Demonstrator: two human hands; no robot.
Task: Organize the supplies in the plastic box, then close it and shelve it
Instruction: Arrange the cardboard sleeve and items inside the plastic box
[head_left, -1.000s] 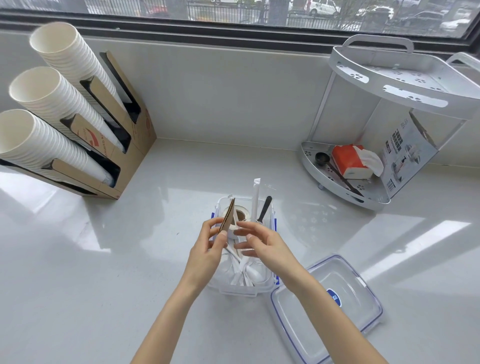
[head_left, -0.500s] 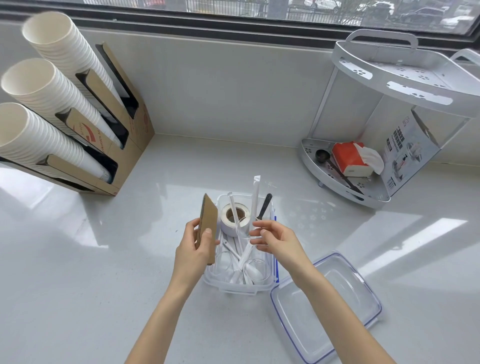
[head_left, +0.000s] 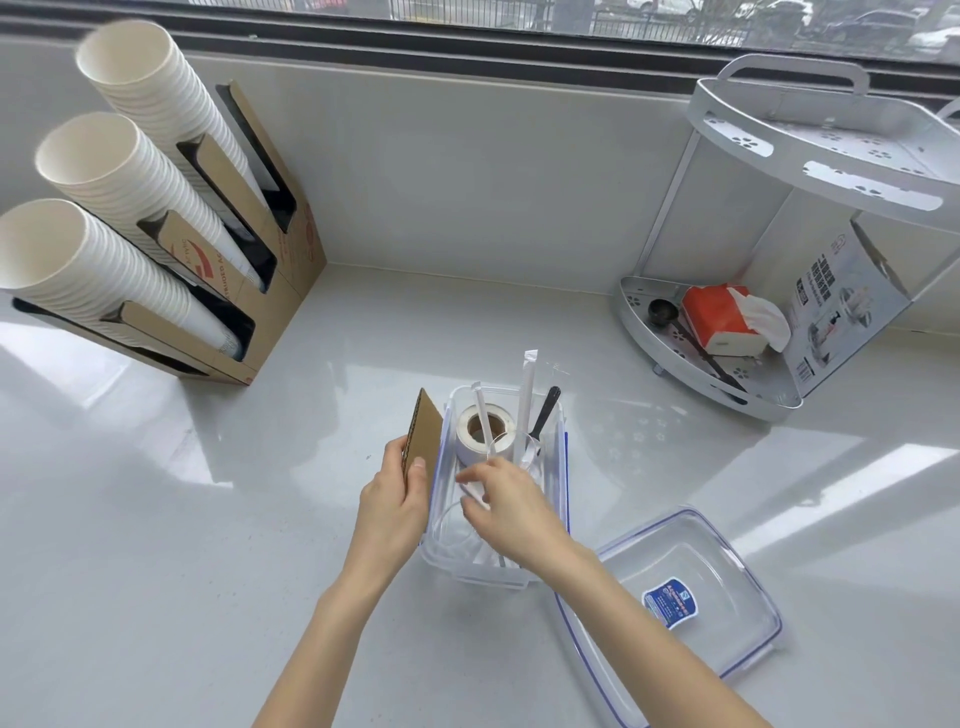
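Cardboard piece (head_left: 422, 441) between left-hand fingers (head_left: 415, 480)

A café or office drinks counter: stacked paper cups (head_left: 119, 171) at ten o'clock, corner rack (head_left: 779, 332) holding tissues at two o'clock

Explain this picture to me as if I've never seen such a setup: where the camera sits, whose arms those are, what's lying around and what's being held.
No machine here: a person wears a wide-angle camera on the head, looking down at their own bare arms. The left hand holds a piece of brown cardboard upright beside the clear plastic box. The right hand reaches into the box among clear wrapped utensils; whether it grips one is hard to tell. In the box stand a roll of white labels, a wrapped straw and a black spoon. The box's lid lies open on the white counter. To the left are stacked paper cups in a cardboard holder; to the right is a white corner rack holding a tissue pack.
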